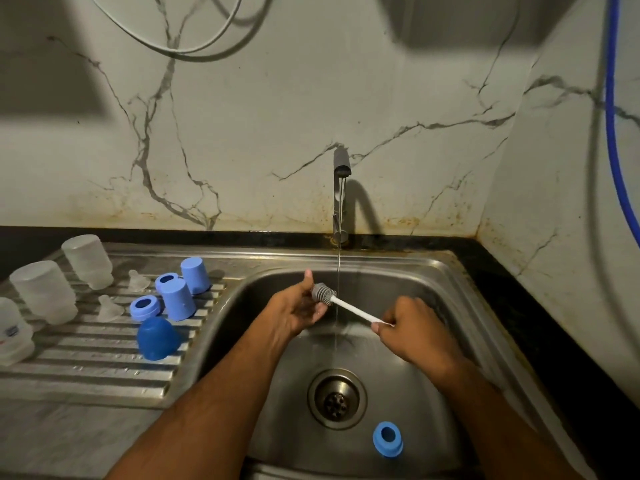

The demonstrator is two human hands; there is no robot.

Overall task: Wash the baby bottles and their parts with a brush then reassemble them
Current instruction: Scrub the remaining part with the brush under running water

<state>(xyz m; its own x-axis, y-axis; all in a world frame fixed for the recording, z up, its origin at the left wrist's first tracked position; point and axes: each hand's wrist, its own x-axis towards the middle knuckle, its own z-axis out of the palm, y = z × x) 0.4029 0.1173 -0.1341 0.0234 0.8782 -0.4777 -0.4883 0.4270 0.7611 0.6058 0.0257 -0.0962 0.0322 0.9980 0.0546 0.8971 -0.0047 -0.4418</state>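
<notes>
Head view: the right hand [412, 332] pinches the brush [341, 303] handle, its head against the cupped, loosely curled left hand [299, 308] beside the tap stream, while bottles [43, 291] and caps [178, 297] drain unassembled and one ring [388, 438] waits in the sink [460, 282], so reassembly seems wholly ahead.

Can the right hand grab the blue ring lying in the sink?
Probably yes, once it frees itself: the right hand holds the white-handled grey brush, but nothing covers the light blue plastic ring below it in the steel sink.
</notes>
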